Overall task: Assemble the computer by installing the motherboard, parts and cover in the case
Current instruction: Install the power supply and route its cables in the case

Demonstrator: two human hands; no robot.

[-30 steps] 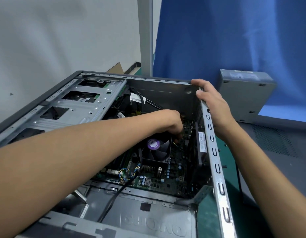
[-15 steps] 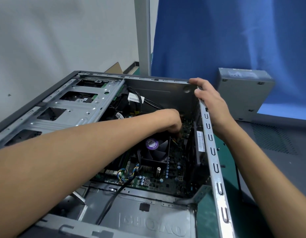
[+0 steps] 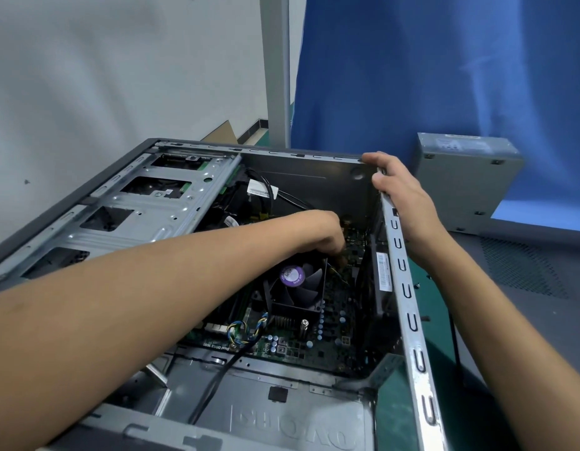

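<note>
The open computer case (image 3: 409,307) lies on its side. In its bottom sits the green motherboard (image 3: 334,323) with a black CPU fan (image 3: 295,284). My left hand (image 3: 321,232) reaches deep into the case just past the fan. Its fingers curl down onto the board, and their tips and whatever they touch are hidden. My right hand (image 3: 402,196) grips the case's far right corner, fingers over the top rim and thumb on the inner side.
A metal drive cage (image 3: 145,219) fills the case's left side. A black cable (image 3: 217,382) runs out toward me. A grey power-supply box (image 3: 461,183) and a dark meshed panel (image 3: 523,271) lie to the right on a green mat (image 3: 435,320).
</note>
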